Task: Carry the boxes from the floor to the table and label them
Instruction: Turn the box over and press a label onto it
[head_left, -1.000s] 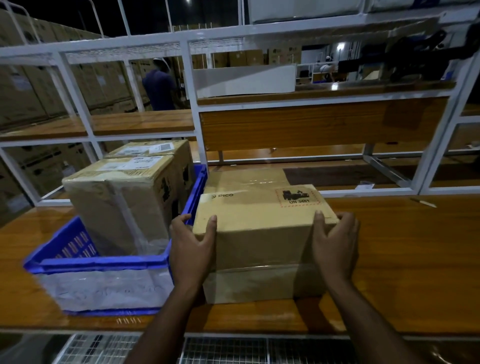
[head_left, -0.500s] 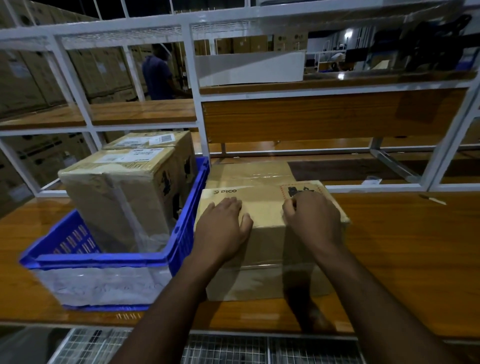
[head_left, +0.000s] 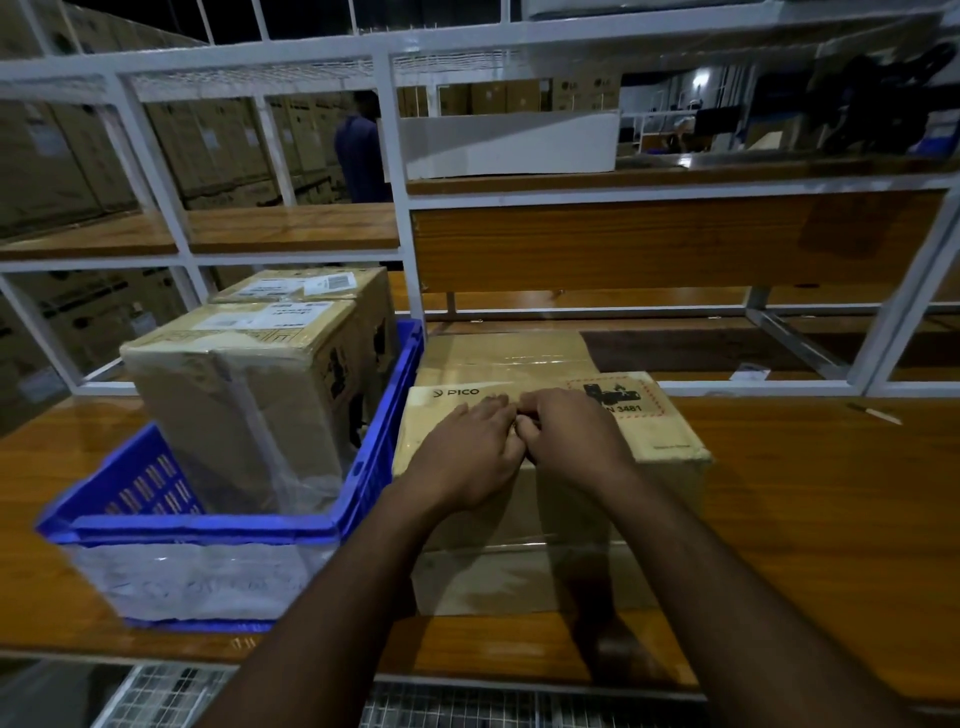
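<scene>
A blue plastic crate (head_left: 384, 415) with slotted walls sits at about eight o'clock, its front face wrapped in clear film. A white metal shelving frame (head_left: 397, 171) rises across the back, from nine o'clock to three o'clock, carrying wooden shelf boards (head_left: 291, 228) and a wooden back panel (head_left: 670, 244). On an upper shelf at twelve o'clock lies a long white tray (head_left: 511, 145). Behind the frame at ten o'clock, tall stacks of large cartons (head_left: 218, 145) fill a dim warehouse, and a person in a dark blue shirt (head_left: 359, 156) stands among them. A small white strip (head_left: 875, 414) lies at three o'clock. Metal mesh (head_left: 467, 712) runs along six o'clock.
</scene>
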